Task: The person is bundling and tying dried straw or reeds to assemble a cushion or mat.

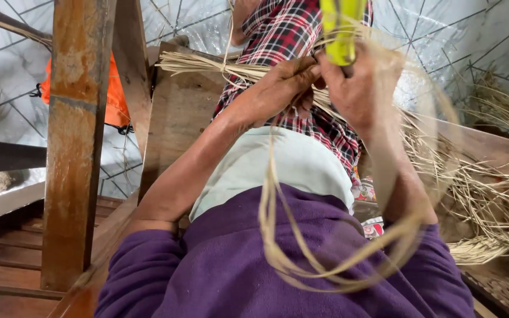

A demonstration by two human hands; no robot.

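Observation:
My left hand (287, 82) is closed around a bundle of pale dry straw fibres (207, 63) that sticks out to the left over a wooden board (178, 112). My right hand (357, 88) grips a yellow-green tool (341, 29) held upright, close against the left hand. Long loose strands (325, 259) hang from both hands and loop down in front of my purple top. My lap is covered by a red checked cloth (293, 29).
A thick wooden post (78, 141) stands at the left, with wooden slats (7, 253) below it. An orange cloth (113, 94) hangs behind the post. A heap of loose straw (490, 194) lies at the right on a wooden surface.

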